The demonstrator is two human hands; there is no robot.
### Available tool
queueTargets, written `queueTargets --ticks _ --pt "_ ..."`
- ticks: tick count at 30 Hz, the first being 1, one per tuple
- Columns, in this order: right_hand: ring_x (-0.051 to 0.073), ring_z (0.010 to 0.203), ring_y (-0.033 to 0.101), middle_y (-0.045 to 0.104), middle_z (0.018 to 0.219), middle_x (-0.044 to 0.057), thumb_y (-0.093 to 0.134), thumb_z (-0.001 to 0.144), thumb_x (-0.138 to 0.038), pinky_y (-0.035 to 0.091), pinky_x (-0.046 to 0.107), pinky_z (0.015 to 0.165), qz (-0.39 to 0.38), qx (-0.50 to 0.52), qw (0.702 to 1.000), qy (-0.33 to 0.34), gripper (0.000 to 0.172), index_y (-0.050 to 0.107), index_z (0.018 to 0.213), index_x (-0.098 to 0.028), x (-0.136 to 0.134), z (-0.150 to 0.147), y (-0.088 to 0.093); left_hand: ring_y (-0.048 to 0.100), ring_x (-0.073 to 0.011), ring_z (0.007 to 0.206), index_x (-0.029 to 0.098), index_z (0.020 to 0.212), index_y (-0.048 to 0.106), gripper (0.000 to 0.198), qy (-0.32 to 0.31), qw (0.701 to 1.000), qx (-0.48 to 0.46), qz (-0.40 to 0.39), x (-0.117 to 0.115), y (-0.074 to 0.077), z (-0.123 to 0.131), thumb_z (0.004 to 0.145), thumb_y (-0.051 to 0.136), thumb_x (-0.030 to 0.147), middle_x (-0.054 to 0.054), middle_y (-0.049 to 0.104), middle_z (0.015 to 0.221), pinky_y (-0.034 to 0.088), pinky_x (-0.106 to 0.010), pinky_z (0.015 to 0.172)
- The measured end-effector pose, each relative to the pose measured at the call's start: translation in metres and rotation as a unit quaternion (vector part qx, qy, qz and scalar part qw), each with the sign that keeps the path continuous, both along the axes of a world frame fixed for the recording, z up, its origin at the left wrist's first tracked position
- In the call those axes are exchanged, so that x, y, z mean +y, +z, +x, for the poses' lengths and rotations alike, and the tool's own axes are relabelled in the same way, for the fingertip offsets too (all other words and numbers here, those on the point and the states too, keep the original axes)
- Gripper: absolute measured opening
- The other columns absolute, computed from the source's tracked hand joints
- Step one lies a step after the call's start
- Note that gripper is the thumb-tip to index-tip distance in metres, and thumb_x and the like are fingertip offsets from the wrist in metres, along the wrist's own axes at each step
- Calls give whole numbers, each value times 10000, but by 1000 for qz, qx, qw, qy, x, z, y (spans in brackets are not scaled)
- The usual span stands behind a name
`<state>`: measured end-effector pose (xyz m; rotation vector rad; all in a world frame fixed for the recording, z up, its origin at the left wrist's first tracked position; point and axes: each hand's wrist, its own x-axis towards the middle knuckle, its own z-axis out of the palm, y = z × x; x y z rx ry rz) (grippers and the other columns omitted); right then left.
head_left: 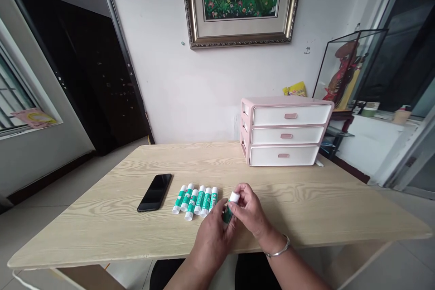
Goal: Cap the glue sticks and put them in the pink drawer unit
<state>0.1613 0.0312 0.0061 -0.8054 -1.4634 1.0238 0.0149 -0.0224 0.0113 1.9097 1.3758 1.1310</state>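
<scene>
A green and white glue stick (227, 214) is held upright, slightly tilted, above the front of the table. Wrapped round its green body is my left hand (215, 228). My right hand (250, 209) pinches the white cap (234, 197) at its top between thumb and fingers. Just left of my hands lie several more glue sticks (200, 199) of the same kind, side by side in a rough row with their white ends toward and away from me. The lower end of the held stick is hidden by my fingers.
A black phone (155, 192) lies on the wooden table (118, 226), left of the row. At the back right stands a pink and white drawer unit (287, 133), with a yellow packet (295, 89) by its top. A framed picture (241, 38) hangs on the wall.
</scene>
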Motion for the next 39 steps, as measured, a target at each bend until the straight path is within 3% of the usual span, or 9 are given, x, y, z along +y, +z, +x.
queueTargets --ticks 5,7,10,15,22,30,35,37,39 --pt "137 641 556 590 746 -46 665 878 -397 456 252 608 -30 -9 998 59 284 520 1062 -237 2 4 -5 710 -257 1073 219 1262 605 321 -2 999 21 26 8 -1 4 1013 478 379 -132 733 1214 548 -362 878" --pt "146 644 563 590 728 -37 618 926 -458 455 258 612 -34 -44 998 36 286 567 1084 -225 4 4 -7 711 -265 1066 230 1225 626 289 0 998 46 49 7 -6 3 1010 477 353 -132 741 1190 549 -370 874" --pt "159 681 581 621 728 -11 576 956 -471 447 263 639 -10 -119 993 -20 266 631 946 -211 7 4 -7 716 -284 1062 232 1263 617 318 4 995 86 59 5 -13 3 1003 490 366 -138 747 1178 553 -386 865" --pt "146 615 530 591 669 -32 533 922 -319 410 250 590 -23 -161 986 -40 176 658 986 -213 6 1 -5 746 -287 952 239 1224 633 347 -11 994 111 18 2 -13 2 1022 464 466 -115 775 1090 539 -358 768" --pt "112 482 343 388 545 -87 502 828 -227 318 224 480 -29 -113 993 -23 221 664 978 -214 4 -2 -9 729 -230 809 252 1073 672 305 -68 996 44 -22 3 -10 -5 1017 481 482 -65 781 924 476 -288 689" --pt "105 470 331 383 537 -89 512 804 -201 316 219 472 -16 -84 996 -12 170 640 913 -223 1 -3 -7 644 -190 836 217 1018 687 354 -115 990 -7 -77 3 -4 -10 1019 479 503 -39 740 942 433 -263 729" --pt "106 462 357 414 533 -84 506 826 -204 322 220 473 -3 -86 996 15 167 641 923 -223 2 -1 -16 575 -174 822 188 950 674 402 -135 982 -50 -120 -1 8 -10 1002 494 543 -28 690 902 417 -253 731" --pt "115 481 387 448 553 -70 509 827 -226 332 227 485 -6 -85 996 -6 153 644 899 -225 8 8 -18 522 -154 749 182 880 645 444 -136 975 -80 -154 -8 14 -12 975 511 595 -11 632 811 399 -246 678" --pt "126 497 402 459 567 -60 514 823 -262 325 234 487 -15 -62 995 -75 123 627 861 -230 17 21 -16 420 -120 626 189 825 595 484 -143 958 -127 -214 -16 15 -17 949 517 650 34 503 668 345 -233 588"
